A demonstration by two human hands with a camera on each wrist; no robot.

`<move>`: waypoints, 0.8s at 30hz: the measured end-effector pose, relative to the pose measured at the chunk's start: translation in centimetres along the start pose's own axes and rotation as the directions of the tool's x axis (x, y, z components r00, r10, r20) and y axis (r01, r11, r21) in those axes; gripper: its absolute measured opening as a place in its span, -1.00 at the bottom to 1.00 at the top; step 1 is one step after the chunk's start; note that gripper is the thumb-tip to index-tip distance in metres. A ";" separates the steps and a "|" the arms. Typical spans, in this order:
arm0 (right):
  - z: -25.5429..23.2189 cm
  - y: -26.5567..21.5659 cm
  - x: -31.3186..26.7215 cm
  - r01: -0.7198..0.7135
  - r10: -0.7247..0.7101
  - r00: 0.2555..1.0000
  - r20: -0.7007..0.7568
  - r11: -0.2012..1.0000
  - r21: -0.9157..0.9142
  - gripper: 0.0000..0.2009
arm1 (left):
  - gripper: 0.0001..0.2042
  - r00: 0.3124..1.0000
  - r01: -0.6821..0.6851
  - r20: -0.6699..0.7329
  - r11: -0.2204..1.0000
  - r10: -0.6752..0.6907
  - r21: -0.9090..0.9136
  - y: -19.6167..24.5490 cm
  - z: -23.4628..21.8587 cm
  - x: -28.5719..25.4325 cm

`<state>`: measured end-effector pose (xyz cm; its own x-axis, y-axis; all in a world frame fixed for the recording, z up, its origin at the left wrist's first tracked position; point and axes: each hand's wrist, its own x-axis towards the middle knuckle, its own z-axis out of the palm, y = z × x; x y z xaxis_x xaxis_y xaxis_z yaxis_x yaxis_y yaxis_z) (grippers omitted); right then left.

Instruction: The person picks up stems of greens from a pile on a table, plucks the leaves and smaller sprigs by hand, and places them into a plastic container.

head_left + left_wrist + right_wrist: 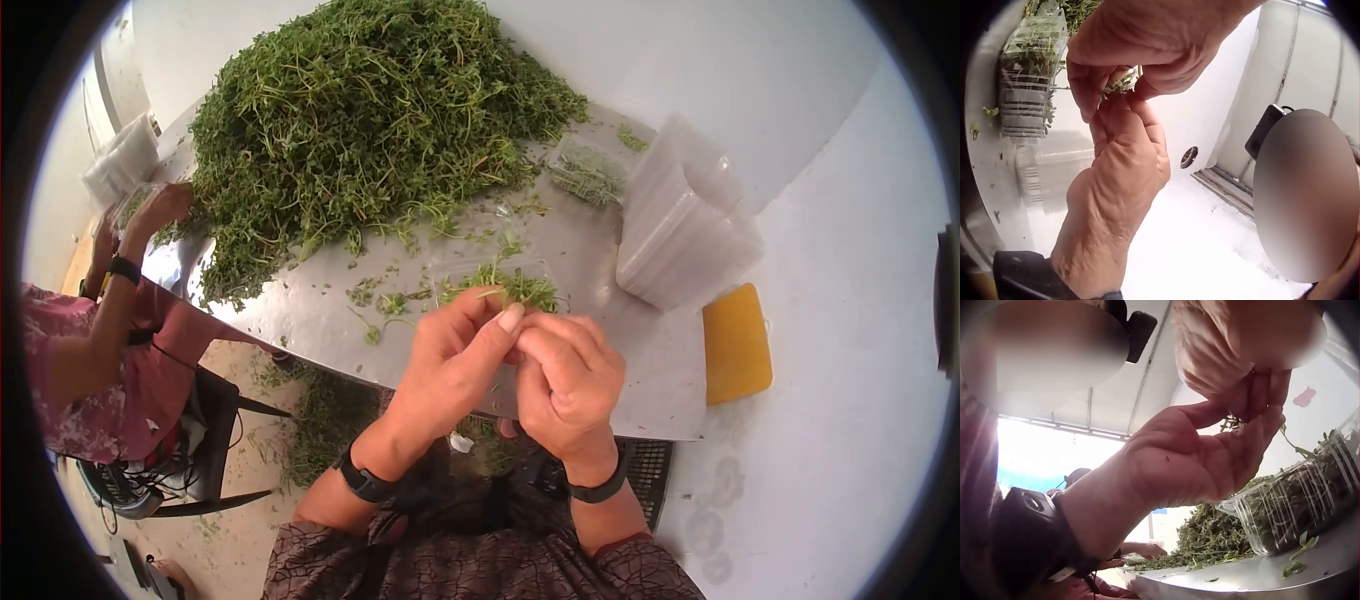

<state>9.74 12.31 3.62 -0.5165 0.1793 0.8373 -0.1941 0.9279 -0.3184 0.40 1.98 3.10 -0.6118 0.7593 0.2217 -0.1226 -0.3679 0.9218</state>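
My left hand (450, 360) and right hand (572, 380) meet in front of my body, fingertips together. Between them they pinch a small green leafy sprig (1121, 84), most of it covered by the fingers. The right wrist view shows a bit of the sprig (1230, 423) between the two hands. Just beyond them on the table sits a clear plastic container (1257, 515) filled with the same greens. In the head view the hands partly cover the greens (530, 290) in this container.
A large heap of greens (360, 130) covers the back of the metal table (330, 320). On the right stand stacked clear containers (680, 220), a filled container (590, 170) and a yellow board (738, 343). Another person (100, 370) sits at the left, hands at the heap.
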 end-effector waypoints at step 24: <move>-1.3 -0.1 -0.2 -0.308 0.284 0.951 0.122 0.912 0.272 -0.59 | -0.86 0.997 0.080 0.027 0.994 -0.078 -0.070 2.1 -1.8 -1.8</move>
<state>10.97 12.63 4.06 -0.6482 0.3945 0.6513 -0.2447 0.7020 -0.6688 -0.20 -1.12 4.07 -0.5788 0.8001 0.1576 -0.2254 -0.3427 0.9120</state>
